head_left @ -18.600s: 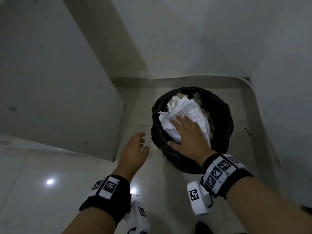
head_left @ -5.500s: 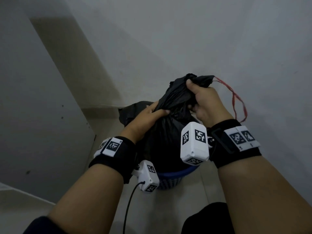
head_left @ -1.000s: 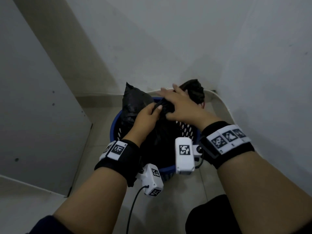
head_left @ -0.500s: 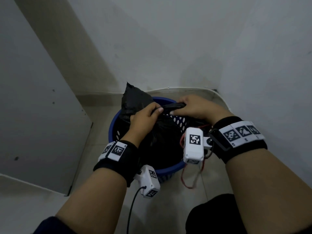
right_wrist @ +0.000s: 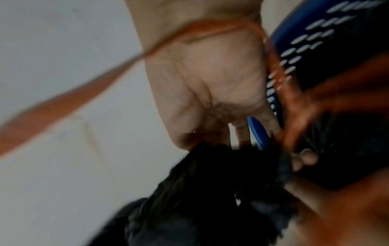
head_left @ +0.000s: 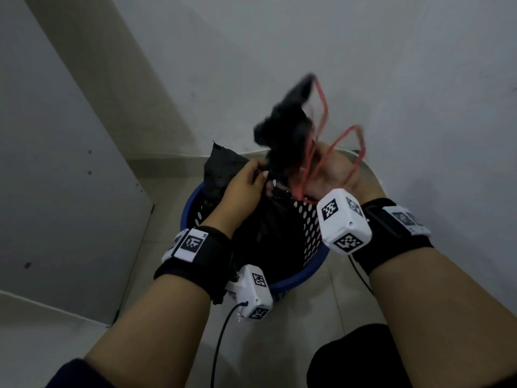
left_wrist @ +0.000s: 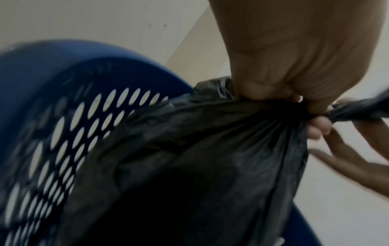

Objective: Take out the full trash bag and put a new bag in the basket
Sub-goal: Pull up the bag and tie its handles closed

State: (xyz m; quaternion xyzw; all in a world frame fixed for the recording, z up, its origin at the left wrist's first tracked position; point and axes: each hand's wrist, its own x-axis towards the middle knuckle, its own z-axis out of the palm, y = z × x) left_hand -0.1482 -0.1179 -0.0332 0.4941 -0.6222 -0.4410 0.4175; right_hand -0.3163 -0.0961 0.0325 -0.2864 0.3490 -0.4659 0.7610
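A blue perforated basket (head_left: 310,242) stands in the floor corner with the full black trash bag (head_left: 265,236) inside it. My left hand (head_left: 246,183) pinches the bag's gathered neck (left_wrist: 284,113) just above the rim. The twisted bag top (head_left: 288,127) sticks up, blurred, between my hands. Right beside it, my right hand (head_left: 330,175) holds that top, palm toward me, and the red drawstring (head_left: 321,107) loops up over it. In the right wrist view the drawstring (right_wrist: 84,93) crosses the wrist and the fingers (right_wrist: 210,133) close on the black plastic (right_wrist: 210,191).
Two white walls meet right behind the basket. A grey panel (head_left: 56,163) stands on the left, and pale floor tiles (head_left: 321,317) lie in front. My dark-clothed knee (head_left: 352,359) shows at the bottom right. A black cable (head_left: 221,340) hangs from the left wrist camera.
My right hand has swung up from the basket's right rim, flinging the bag top and red drawstring upward. The left hand keeps its pinch on the neck.
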